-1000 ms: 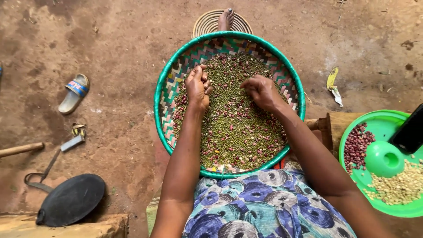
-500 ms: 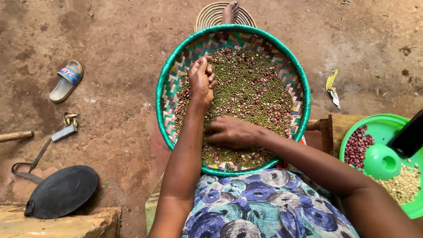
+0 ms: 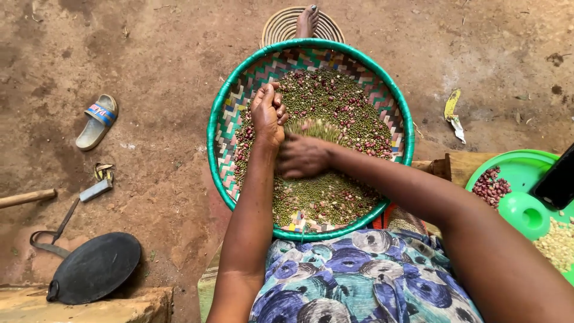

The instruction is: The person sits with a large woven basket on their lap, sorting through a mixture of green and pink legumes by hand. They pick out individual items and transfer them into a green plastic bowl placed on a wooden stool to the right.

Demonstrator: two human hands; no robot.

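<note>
head view | worn camera | faces straight down | close over lap basket | one view only

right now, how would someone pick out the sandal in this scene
Start at the big round green-rimmed basket of beans on the person's lap, then look left across the bare dirt floor. The sandal lies alone there, pale-soled with a blue strap, unlike the dark round pan lower down.

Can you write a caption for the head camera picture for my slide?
Both hands, left and right, sort mixed beans in a green woven basket on the lap.
</note>
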